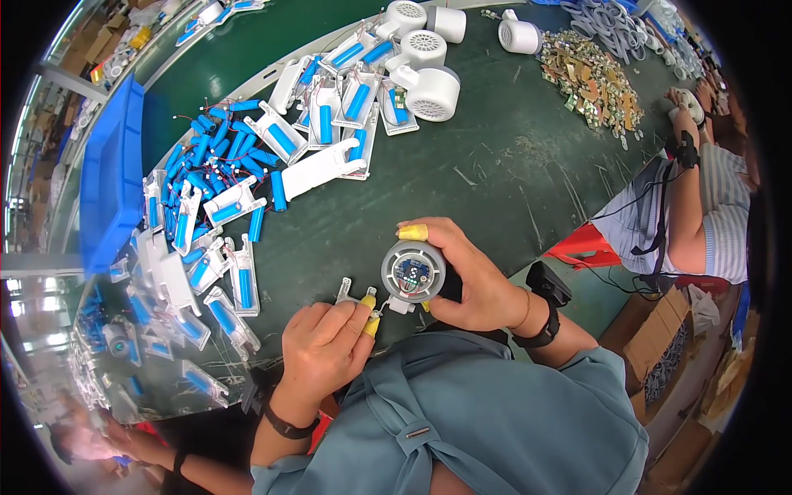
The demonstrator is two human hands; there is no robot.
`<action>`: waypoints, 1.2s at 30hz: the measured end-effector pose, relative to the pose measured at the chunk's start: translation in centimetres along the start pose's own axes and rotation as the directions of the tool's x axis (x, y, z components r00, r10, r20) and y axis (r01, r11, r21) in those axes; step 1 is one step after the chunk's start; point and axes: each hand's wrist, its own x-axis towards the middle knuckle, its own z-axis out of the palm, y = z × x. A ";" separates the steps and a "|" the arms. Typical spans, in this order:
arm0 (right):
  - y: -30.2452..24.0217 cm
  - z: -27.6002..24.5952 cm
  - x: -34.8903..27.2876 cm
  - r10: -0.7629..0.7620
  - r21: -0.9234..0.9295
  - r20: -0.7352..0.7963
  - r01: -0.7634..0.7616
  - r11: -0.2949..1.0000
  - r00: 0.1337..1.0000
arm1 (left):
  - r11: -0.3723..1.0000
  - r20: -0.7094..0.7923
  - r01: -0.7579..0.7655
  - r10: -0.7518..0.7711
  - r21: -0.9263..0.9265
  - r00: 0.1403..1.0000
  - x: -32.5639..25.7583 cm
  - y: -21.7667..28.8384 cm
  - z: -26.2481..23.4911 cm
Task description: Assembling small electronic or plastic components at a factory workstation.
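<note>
My right hand is closed around a round grey-rimmed housing, its open end facing up. Inside it sits a small blue circuit board with wires. Just left of it, my left hand pinches a white plastic handle part, whose forked end sticks out past the fingers; the rest is hidden under the hand. A thin light wire runs between the left fingertips and the housing. Yellow finger covers are on both hands.
Blue cylindrical batteries and white handle halves lie heaped at the left. White round fan-like housings stand at the back. Small circuit boards form a pile back right. A blue bin stands far left. Co-workers sit at both sides.
</note>
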 end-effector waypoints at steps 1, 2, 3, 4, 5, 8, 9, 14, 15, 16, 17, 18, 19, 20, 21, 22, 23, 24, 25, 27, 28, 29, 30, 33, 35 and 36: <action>0.0 0.0 0.0 0.002 -0.003 0.002 -0.002 1.000 1.000 | 1.000 -0.003 0.000 0.000 -0.001 1.000 -0.1 0.0 0.1; 0.0 0.0 -0.1 0.002 -0.003 0.002 -0.002 1.000 1.000 | 1.000 -0.005 0.000 0.000 -0.002 1.000 -0.1 0.0 0.1; 0.0 0.0 -0.1 0.000 -0.003 0.001 0.000 1.000 1.000 | 1.000 -0.005 0.000 0.000 -0.002 1.000 -0.1 0.1 0.1; 0.0 0.0 -0.2 -0.001 -0.004 -0.001 0.001 1.000 1.000 | 1.000 -0.002 0.000 0.000 -0.003 1.000 -0.1 0.1 0.1; 0.0 0.0 -0.2 -0.002 -0.005 -0.001 0.002 1.000 1.000 | 1.000 -0.001 -0.001 0.001 -0.003 1.000 0.0 0.1 0.1; 0.0 -0.1 -0.3 0.013 -0.013 -0.002 -0.013 1.000 1.000 | 1.000 0.000 -0.005 0.005 -0.012 1.000 0.0 0.0 0.3; 0.1 -0.1 -0.3 0.014 -0.004 -0.005 -0.014 1.000 1.000 | 1.000 0.001 -0.007 0.007 -0.013 1.000 0.1 0.0 0.3; -0.1 0.1 0.6 -0.052 0.009 0.033 0.052 0.999 0.998 | 1.000 0.016 0.027 -0.027 0.012 1.000 -0.6 -0.4 -0.3; 0.0 0.1 0.6 -0.048 -0.019 0.024 0.048 0.999 0.999 | 0.997 0.006 0.055 -0.055 0.052 0.998 -0.8 -0.5 -0.5; 0.1 0.1 0.6 -0.046 -0.043 0.019 0.047 0.998 0.999 | 0.997 0.029 0.059 -0.058 -0.041 0.998 -0.7 -0.6 -0.4; -0.1 -0.1 0.6 -0.026 -0.045 0.045 0.028 0.999 0.999 | 0.989 0.048 0.070 -0.065 -0.127 0.997 -0.8 -0.5 -0.8; -0.1 -0.3 0.4 -0.004 -0.049 0.076 0.008 0.999 0.997 | 0.991 0.034 0.109 -0.107 -0.079 0.994 -0.9 -0.2 -1.1; -0.5 0.0 0.1 0.054 0.095 0.049 -0.058 0.994 0.997 | 0.951 0.055 0.177 -0.169 -0.252 0.984 -0.7 0.1 -1.4; -0.7 0.5 -0.1 0.122 0.236 0.039 -0.128 0.963 0.992 | 0.877 0.076 0.236 -0.225 -0.418 0.971 -1.0 0.1 -2.2; -0.7 0.6 -0.1 0.124 0.236 0.016 -0.125 0.964 0.992 | 0.883 0.063 0.263 -0.260 -0.389 0.964 -1.3 -0.1 -3.0; -0.4 1.0 0.0 0.146 0.248 0.030 -0.149 0.957 0.989 | 0.747 0.157 0.361 -0.332 -0.559 0.930 -1.7 -0.1 -3.9; -0.4 0.7 0.0 0.012 0.024 0.036 -0.013 1.000 0.999 | 0.565 0.258 0.432 -0.363 -0.703 0.895 -1.7 -0.1 -4.6; -0.4 0.7 -0.1 -0.003 -0.007 0.048 0.004 1.000 0.999 | 0.507 0.249 0.421 -0.372 -0.752 0.894 -2.4 -0.5 -5.5; -0.5 0.8 -0.1 -0.018 -0.039 0.058 0.021 0.999 0.998 | 0.474 0.218 0.417 -0.419 -0.776 0.881 -3.3 -0.8 -6.8; -0.3 1.0 -0.2 -0.005 -0.015 0.065 0.006 1.000 0.998 | 0.247 0.149 0.421 -0.686 -0.873 0.712 -5.2 -0.7 -9.8; -0.2 0.9 -0.2 0.019 -0.013 0.053 -0.019 1.000 0.998 | 0.325 0.060 0.419 -0.727 -0.848 0.684 -5.6 -1.3 -11.8; -0.3 0.9 -0.2 0.013 -0.004 0.055 -0.013 1.000 0.998 | 0.405 -0.038 0.426 -0.760 -0.809 0.649 -6.1 -1.5 -14.4; -0.1 0.7 -0.4 0.024 0.004 0.047 -0.024 1.000 0.999 | 0.426 -0.105 0.473 -0.818 -0.771 0.565 -6.9 -2.2 -16.4; -0.5 0.8 -0.2 0.032 0.032 0.042 -0.033 0.999 0.999 | 0.484 -0.431 0.730 -0.857 -0.482 0.283 -10.2 -3.8 -22.2; -0.1 0.6 -0.3 0.048 0.028 0.043 -0.049 0.998 0.998 | 0.456 -0.554 0.818 -0.805 -0.351 0.211 -13.2 -7.1 -24.4; -0.2 0.6 -0.3 0.048 0.026 0.043 -0.049 0.998 0.998 | 0.433 -0.610 0.857 -0.769 -0.280 0.190 -15.1 -9.1 -25.7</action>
